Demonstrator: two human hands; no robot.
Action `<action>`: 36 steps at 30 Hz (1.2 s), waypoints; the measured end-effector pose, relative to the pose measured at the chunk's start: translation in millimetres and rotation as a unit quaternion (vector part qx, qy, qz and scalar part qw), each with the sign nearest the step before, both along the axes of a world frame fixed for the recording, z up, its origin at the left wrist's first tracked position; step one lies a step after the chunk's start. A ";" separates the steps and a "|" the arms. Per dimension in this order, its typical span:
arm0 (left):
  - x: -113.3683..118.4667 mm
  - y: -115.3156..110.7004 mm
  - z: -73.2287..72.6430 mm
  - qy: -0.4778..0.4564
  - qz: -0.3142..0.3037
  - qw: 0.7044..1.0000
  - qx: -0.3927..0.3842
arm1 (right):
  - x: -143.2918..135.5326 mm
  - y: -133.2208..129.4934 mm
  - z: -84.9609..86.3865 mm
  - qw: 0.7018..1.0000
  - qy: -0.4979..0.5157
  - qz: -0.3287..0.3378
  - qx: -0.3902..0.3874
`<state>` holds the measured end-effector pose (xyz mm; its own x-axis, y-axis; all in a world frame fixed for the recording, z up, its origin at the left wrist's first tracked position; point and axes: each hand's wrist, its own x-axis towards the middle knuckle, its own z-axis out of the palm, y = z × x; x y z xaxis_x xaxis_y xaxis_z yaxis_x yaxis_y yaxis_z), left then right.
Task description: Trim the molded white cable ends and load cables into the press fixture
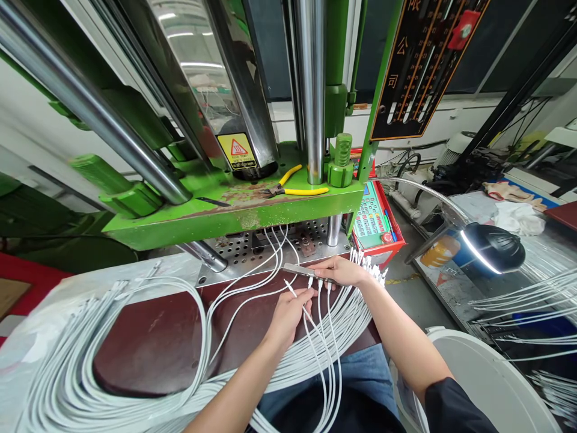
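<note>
My right hand (341, 271) grips a narrow metal bar (295, 269) that lies across the view in front of the press. White cables (332, 337) with white connector ends hang from the bar's near edge. Just below the bar, my left hand (291, 314) pinches a white cable end (289, 287), whose tip points up and left, apart from the bar. Beneath both hands, a thick bundle of white cables (315, 356) curves across a dark brown board (153, 343). Its connector ends (367, 264) are gathered beside my right wrist.
A green press (234, 224) stands ahead, with yellow-handled pliers (306, 192) on its ledge. Several cables run under it onto a perforated metal plate (234, 246). A red-framed control panel (372, 219), a lamp (491, 246) and a white bin (487, 367) are at the right.
</note>
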<state>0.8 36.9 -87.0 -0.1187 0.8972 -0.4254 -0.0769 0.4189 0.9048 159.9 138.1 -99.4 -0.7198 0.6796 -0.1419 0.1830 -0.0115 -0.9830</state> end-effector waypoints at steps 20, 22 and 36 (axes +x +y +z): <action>-22.1 -20.1 31.3 -0.083 -0.033 0.996 -0.028 | 4.0 6.5 -5.3 0.993 -0.001 -0.089 -0.079; -25.5 -16.0 25.5 -0.041 -0.039 0.998 -0.013 | 3.8 6.2 -5.7 0.994 0.000 -0.080 -0.080; -26.8 -5.8 11.6 0.031 -0.040 0.999 0.000 | 4.8 5.8 -5.6 0.999 0.025 -0.021 -0.035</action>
<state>-26.0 31.1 -75.4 -0.0735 0.9051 -0.4188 0.0135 0.4208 0.9071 164.7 143.8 -105.0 -0.6977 0.6996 -0.1542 0.1317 -0.0864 -0.9875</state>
